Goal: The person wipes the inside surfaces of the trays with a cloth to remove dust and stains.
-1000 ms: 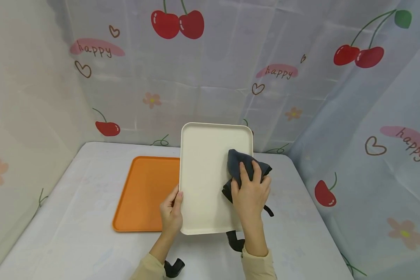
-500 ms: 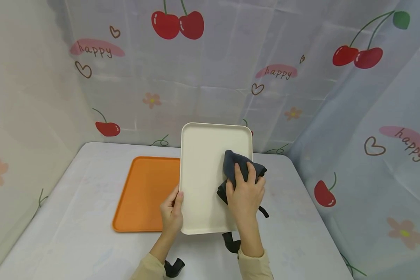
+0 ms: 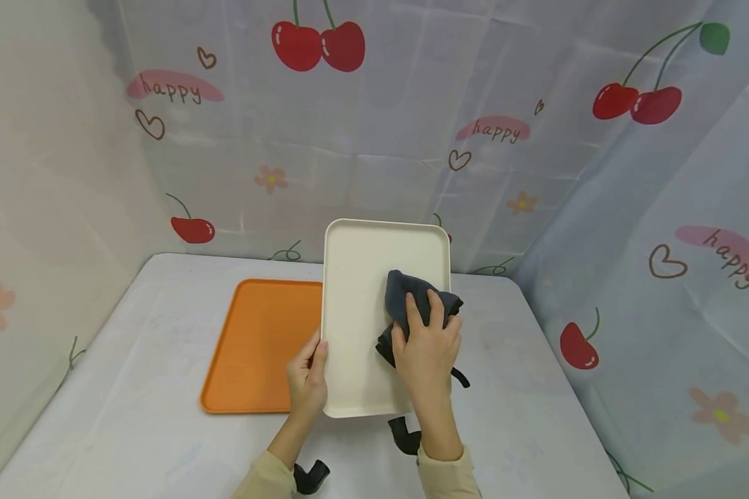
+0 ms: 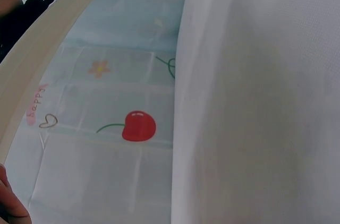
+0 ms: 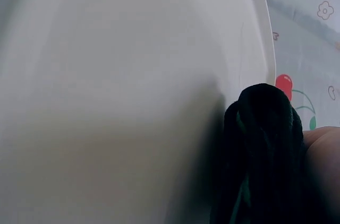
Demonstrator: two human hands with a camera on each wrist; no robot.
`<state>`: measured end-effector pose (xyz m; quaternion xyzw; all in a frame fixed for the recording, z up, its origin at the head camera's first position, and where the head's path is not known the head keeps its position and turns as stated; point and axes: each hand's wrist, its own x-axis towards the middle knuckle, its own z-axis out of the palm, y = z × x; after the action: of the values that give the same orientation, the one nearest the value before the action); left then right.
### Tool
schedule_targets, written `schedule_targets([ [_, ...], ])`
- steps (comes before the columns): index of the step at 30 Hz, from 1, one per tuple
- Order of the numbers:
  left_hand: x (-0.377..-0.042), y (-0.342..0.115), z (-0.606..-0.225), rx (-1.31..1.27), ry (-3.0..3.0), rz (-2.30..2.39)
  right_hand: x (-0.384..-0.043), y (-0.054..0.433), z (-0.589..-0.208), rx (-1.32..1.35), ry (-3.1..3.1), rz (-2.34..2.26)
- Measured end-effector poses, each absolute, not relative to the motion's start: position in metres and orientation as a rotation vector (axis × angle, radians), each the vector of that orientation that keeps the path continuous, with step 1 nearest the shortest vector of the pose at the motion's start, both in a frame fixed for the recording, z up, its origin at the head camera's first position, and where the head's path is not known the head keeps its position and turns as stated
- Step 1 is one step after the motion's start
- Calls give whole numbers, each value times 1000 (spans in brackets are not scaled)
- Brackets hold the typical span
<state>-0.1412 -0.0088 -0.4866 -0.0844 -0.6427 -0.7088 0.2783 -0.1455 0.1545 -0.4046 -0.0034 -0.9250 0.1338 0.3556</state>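
A cream rectangular tray point(image 3: 358, 312) is held up at a tilt above the table. My left hand point(image 3: 308, 378) grips its left edge, thumb on the front rim and the other fingers behind. A dark grey folded cloth point(image 3: 406, 294) lies against the right half of the tray's face. Over that cloth my right hand point(image 3: 427, 353) bends its fingers, holding it to the surface. In the right wrist view the folds of the cloth point(image 5: 265, 144) stand close to the tray face point(image 5: 122, 65). Only the tray's edge point(image 4: 37, 49) shows in the left wrist view.
An orange tray point(image 3: 256, 346) lies flat on the white-covered table point(image 3: 524, 416), partly hidden behind the cream tray. A cherry-printed curtain point(image 3: 387, 138) hangs behind the table and along its sides. Black straps point(image 3: 312, 478) hang near both wrists.
My right hand and the cloth have slid left across the cream tray, from its right edge toward the middle. The left hand and the tray have stayed nearly still.
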Motion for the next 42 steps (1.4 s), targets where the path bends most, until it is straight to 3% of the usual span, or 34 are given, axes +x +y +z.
schedule_targets([
  [42, -143, -4, -485, -356, -1701, -1865, -134, 97, -402, 345, -2381, 187],
])
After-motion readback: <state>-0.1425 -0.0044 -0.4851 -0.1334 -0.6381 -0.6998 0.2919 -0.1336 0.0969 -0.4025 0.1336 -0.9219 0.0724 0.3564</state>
